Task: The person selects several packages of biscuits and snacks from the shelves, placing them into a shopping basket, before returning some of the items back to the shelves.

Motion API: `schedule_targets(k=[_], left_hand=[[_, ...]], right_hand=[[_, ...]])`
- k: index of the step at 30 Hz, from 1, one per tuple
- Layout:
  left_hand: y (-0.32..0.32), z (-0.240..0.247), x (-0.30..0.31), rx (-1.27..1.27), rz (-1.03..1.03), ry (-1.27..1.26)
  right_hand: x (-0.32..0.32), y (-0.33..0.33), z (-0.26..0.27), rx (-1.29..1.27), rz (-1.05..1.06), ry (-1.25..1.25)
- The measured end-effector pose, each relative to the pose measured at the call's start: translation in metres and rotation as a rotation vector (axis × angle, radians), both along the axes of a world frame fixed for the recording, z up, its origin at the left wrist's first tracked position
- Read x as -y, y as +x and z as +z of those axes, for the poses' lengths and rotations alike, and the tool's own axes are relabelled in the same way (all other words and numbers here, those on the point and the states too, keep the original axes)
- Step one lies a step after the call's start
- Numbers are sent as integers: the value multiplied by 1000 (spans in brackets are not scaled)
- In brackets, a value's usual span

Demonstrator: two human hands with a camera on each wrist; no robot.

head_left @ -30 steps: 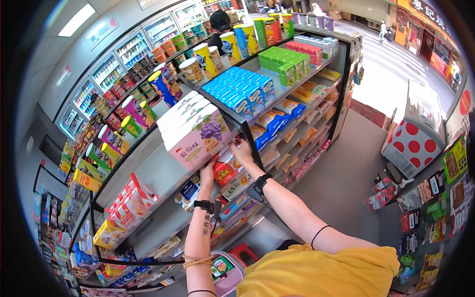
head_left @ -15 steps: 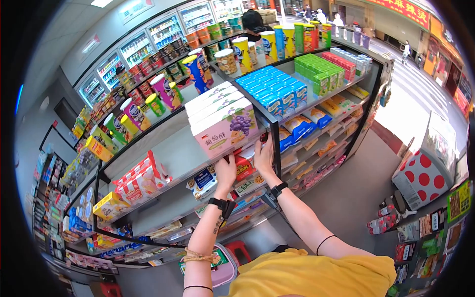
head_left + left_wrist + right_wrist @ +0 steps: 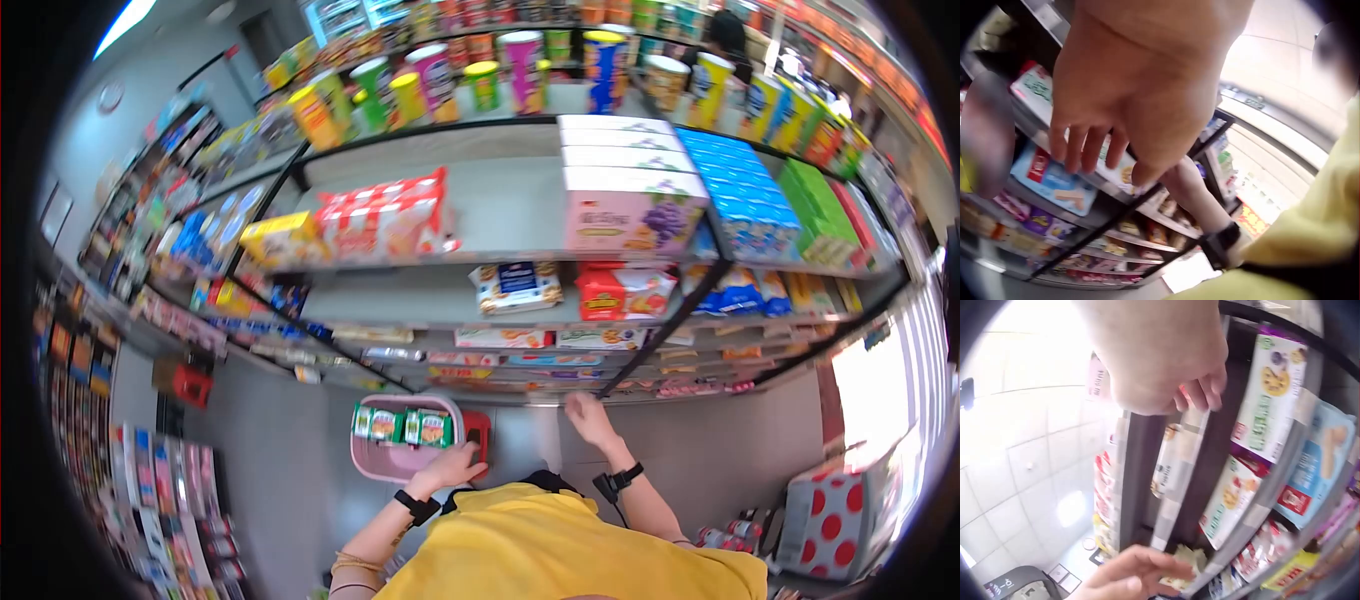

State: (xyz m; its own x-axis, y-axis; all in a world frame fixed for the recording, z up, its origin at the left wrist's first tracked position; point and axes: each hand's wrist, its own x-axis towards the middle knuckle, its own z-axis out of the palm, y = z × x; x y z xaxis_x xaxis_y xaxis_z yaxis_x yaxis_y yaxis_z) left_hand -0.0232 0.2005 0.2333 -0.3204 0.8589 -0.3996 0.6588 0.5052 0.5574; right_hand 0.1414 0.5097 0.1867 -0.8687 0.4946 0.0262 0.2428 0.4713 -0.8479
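Low in front of the body, my left hand [image 3: 452, 466] hovers by the right rim of a pink basket [image 3: 358, 455]. Its fingers hang loosely in the left wrist view, with nothing in them. My right hand [image 3: 590, 418] is lifted off the shelves, fingers loosely curled and empty. Inside the basket lie green snack packs [image 3: 430, 428]. Ahead, stacked grape-picture boxes [image 3: 625, 222] stand on the upper shelf. On the shelf below are a red snack pack [image 3: 612, 292] and a white-and-blue pack [image 3: 517, 288].
A red stool [image 3: 478, 432] is beside the basket on the grey floor [image 3: 270, 430]. Red-checked bags [image 3: 385, 215] and blue cartons [image 3: 740, 190] share the upper shelf. At the right stands a red-dotted freezer [image 3: 830, 525]; packed racks [image 3: 80, 400] line the left.
Both hands have left the shelf below the grape-picture boxes and dropped toward the body, the left one to the basket. The head view has swung left and down.
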Motion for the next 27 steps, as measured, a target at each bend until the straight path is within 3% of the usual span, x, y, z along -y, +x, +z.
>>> schedule_targets(k=[1, 3, 5, 8, 10, 12, 14, 16, 21, 23, 27], left_hand=[[1, -15, 32, -66, -7, -237], [15, -40, 95, -41, 145, -304], [23, -58, 138, -5, 277, -335], [48, -65, 184, 93, 433, -302], [57, -51, 192, 116, 489, -213], [60, -41, 196, 140, 522, -179], [60, -66, 215, 131, 528, -109], [60, -88, 234, 134, 566, -83], [61, -122, 302, 120, 700, -77], [62, -145, 341, 105, 721, -89], [89, -208, 434, 230, 962, -91]], right_hand=[[7, 16, -51, 165, 121, -34], [21, 49, -141, 640, 412, -5], [40, 84, -202, 823, 564, 9], [63, 125, -250, 719, 559, -64], [67, 127, -258, 935, 440, -441], [74, 130, -255, 929, 243, -576], [82, 133, -271, 850, 102, -675], [104, 120, -234, 798, -23, -758], [158, 115, -218, 799, -259, -739], [177, 117, -218, 812, -243, -732], [221, 122, -208, 762, -260, -725]])
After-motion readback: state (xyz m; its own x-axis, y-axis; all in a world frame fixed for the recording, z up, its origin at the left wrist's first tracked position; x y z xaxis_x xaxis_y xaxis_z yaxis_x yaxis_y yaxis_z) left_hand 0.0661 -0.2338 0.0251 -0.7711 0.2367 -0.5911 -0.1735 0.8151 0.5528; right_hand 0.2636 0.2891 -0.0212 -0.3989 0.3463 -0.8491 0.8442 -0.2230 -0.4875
